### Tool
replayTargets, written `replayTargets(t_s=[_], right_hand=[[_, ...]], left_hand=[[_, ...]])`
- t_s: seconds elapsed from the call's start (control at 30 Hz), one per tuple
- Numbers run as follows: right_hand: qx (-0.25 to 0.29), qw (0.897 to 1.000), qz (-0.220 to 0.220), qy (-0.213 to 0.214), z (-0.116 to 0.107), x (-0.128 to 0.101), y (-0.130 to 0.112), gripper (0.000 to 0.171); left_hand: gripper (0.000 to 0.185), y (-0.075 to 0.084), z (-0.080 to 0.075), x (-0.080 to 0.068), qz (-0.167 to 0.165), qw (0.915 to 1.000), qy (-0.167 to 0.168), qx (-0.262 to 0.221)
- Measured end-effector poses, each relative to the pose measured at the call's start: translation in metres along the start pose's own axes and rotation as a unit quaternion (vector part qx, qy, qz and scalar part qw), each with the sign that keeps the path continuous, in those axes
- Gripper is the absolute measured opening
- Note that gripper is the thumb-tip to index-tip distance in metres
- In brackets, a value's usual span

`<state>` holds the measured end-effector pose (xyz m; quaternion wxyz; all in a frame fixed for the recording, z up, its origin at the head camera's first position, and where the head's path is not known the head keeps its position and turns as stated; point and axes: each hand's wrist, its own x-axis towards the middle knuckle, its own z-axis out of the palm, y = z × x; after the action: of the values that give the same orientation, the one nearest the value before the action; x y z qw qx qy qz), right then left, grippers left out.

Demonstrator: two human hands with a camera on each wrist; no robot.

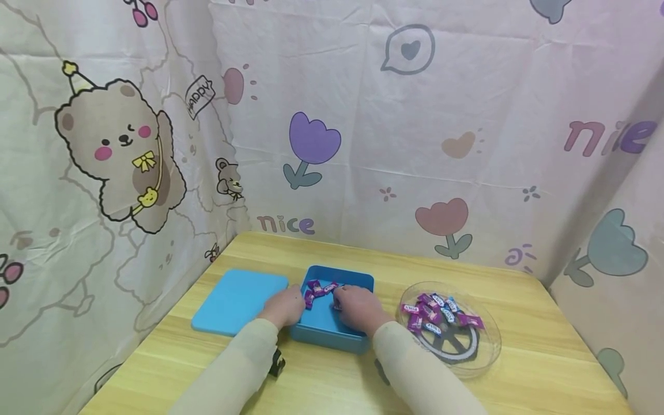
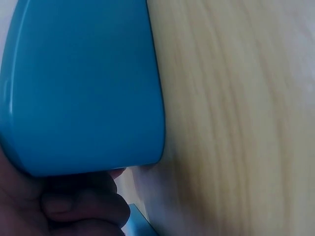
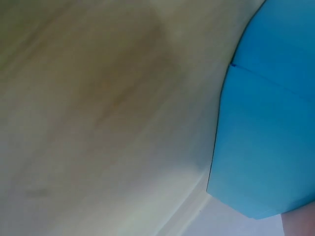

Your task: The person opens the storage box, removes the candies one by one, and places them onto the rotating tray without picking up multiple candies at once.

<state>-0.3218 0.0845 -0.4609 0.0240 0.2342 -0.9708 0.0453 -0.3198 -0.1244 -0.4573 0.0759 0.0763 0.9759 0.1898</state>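
Note:
A blue open box [image 1: 332, 343] stands on the wooden table with several purple-wrapped candies [image 1: 315, 287] inside. My left hand [image 1: 284, 306] grips its left wall, fingers curled along the outside; in the left wrist view the fingers [image 2: 88, 206] bend below the blue side. Over the box's right part, my right hand [image 1: 358, 308] is curled, pinching a small purple-wrapped candy [image 1: 337, 301] mostly hidden by the fingers. In the right wrist view only a bit of that hand [image 3: 301, 221] shows past the box's outer side [image 3: 270, 147].
A flat light-blue lid [image 1: 236, 300] lies left of the box. On the right, a clear round container [image 1: 490, 346] holds several purple and blue wrapped candies [image 1: 433, 311]. The table [image 1: 430, 268] is backed by printed curtains [image 1: 363, 173]. A black object [image 1: 277, 363] shows under the left forearm.

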Motion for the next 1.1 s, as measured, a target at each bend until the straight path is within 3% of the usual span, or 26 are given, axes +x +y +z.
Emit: replayTargets(t_s=[0.27, 0.53, 0.8, 1.1], right_hand=[[0.048, 0.998, -0.013, 0.05, -0.008, -0.005, 0.004, 0.028], [0.06, 0.994, -0.038, 0.077, -0.038, -0.019, 0.014, 0.026], [0.048, 0.993, -0.017, 0.103, -0.057, -0.048, 0.058, 0.03], [0.067, 0.993, 0.022, 0.093, -0.068, -0.096, 0.111, 0.026]], left_hand=[[0.038, 0.001, 0.002, 0.001, 0.004, 1.0, 0.004, 0.007], [0.038, 0.002, 0.001, 0.0, 0.0, 1.0, 0.004, 0.007], [0.037, 0.0, 0.002, 0.0, 0.0, 1.0, 0.006, 0.006], [0.033, 0.001, -0.001, -0.004, -0.002, 0.9999, 0.007, -0.008]])
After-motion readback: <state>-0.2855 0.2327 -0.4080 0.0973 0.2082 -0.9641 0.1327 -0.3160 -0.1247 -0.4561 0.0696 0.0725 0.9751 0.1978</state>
